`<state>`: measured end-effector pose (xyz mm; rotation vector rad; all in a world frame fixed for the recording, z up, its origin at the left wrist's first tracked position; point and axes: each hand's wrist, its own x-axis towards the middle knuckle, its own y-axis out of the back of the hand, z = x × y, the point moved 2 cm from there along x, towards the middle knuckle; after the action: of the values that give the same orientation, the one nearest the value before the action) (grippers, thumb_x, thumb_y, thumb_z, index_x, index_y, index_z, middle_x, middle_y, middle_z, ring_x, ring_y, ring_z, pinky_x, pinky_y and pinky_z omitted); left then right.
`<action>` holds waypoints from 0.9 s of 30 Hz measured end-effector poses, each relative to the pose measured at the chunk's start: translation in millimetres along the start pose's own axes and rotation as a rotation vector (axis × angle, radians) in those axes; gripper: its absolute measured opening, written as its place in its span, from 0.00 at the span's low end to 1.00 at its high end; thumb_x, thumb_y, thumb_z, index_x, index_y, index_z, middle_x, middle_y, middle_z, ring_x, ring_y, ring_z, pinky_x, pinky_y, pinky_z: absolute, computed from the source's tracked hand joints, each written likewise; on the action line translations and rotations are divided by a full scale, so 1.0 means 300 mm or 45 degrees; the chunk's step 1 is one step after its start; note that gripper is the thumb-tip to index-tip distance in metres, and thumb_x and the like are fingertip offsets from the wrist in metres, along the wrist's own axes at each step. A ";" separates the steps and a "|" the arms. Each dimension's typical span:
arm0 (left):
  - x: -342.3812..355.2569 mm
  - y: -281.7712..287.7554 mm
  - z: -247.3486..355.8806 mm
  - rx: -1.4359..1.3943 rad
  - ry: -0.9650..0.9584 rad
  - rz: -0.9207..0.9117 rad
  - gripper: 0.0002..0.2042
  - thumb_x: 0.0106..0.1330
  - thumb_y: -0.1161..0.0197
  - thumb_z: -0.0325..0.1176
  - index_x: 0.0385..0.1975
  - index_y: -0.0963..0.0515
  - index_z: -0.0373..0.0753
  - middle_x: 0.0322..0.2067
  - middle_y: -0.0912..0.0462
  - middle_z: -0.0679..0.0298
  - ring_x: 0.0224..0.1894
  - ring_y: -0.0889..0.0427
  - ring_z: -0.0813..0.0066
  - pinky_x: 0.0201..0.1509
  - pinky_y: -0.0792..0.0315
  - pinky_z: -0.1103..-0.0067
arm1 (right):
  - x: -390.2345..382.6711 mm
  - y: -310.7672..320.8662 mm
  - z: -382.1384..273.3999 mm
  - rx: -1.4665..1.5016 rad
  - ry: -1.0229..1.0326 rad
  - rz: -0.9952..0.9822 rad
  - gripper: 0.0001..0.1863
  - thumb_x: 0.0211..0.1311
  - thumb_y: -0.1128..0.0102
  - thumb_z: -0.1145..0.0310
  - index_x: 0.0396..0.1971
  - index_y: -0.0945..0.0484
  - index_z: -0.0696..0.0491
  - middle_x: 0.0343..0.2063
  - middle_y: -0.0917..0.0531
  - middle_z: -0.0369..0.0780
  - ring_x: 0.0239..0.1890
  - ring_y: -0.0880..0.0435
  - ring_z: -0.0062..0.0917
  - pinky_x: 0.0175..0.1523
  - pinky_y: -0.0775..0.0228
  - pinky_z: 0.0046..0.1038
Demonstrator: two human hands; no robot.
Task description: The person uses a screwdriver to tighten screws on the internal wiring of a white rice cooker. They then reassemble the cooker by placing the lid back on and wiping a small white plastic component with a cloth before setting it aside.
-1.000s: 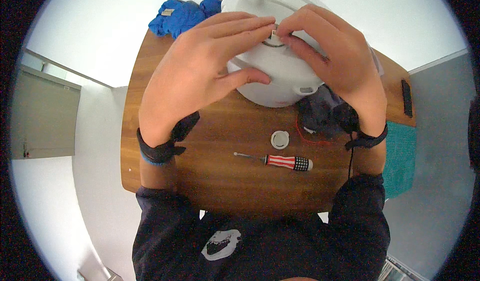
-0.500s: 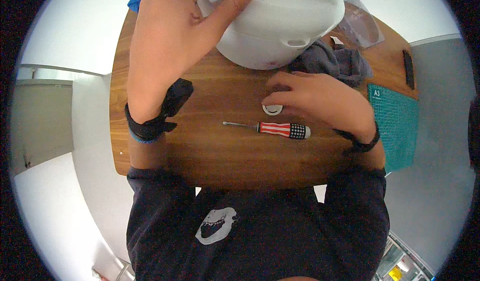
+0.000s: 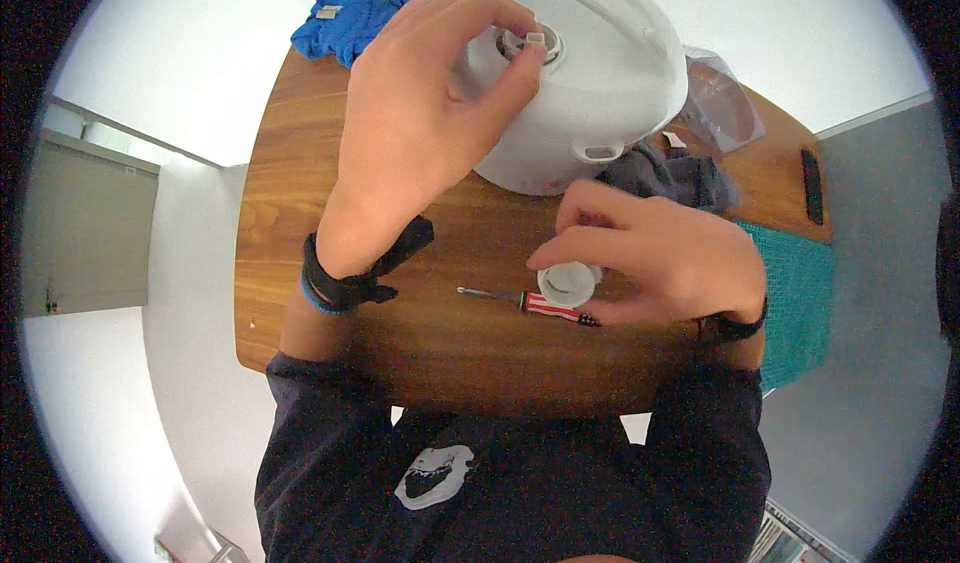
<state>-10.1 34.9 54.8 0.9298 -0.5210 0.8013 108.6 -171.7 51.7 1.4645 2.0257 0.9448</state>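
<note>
The white rice cooker (image 3: 590, 83) stands at the table's far side, with a round vent opening (image 3: 515, 47) in its lid. At that opening is my left hand (image 3: 430, 103), its thumb and forefinger pinching a small whitish piece (image 3: 536, 41). Nearer to me my right hand (image 3: 660, 258) grips a small round white cap (image 3: 568, 285) between fingers and thumb, hollow side partly facing up. Under the cap lies a screwdriver (image 3: 545, 307) with a red, white and black handle, its tip pointing left. The right hand hides part of the handle's end.
A grey cloth (image 3: 690, 185) is bunched beside the cooker. Behind it sits a clear plastic package (image 3: 722, 103). A blue cloth (image 3: 350, 23) lies at the far left, a green cutting mat (image 3: 795, 303) and a black bar-shaped object (image 3: 811, 188) at the right.
The view has shifted, so the cooker sits lower in the picture. My right hand has tilted the cap to show its inside. My left hand stays at the vent opening.
</note>
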 end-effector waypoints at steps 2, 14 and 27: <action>0.001 0.003 0.001 -0.016 -0.003 0.004 0.09 0.69 0.25 0.33 0.46 0.11 0.40 0.46 0.07 0.61 0.49 0.10 0.65 0.55 0.20 0.72 | -0.003 0.070 -0.042 0.054 0.077 0.139 0.32 0.54 0.19 0.75 0.63 0.14 0.49 0.49 0.25 0.40 0.49 0.19 0.33 0.55 0.24 0.32; 0.002 0.027 -0.013 -0.047 -0.092 0.005 0.09 0.66 0.24 0.34 0.43 0.12 0.40 0.42 0.09 0.58 0.45 0.12 0.53 0.49 0.19 0.65 | 0.125 0.192 -0.017 -0.357 -0.338 1.079 0.30 0.60 0.23 0.81 0.64 0.19 0.56 0.57 0.12 0.39 0.50 0.13 0.26 0.55 0.20 0.26; 0.008 0.070 -0.034 -0.181 0.049 -0.145 0.21 0.65 0.18 0.32 0.56 0.16 0.38 0.51 0.09 0.62 0.56 0.11 0.68 0.65 0.21 0.71 | 0.210 0.180 0.045 -0.404 -0.027 0.957 0.21 0.67 0.29 0.80 0.59 0.15 0.54 0.63 0.14 0.44 0.64 0.13 0.42 0.68 0.20 0.38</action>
<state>-24.8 52.0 61.7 0.8043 -0.4810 0.6691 131.7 -98.0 85.2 2.0556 1.2069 1.4394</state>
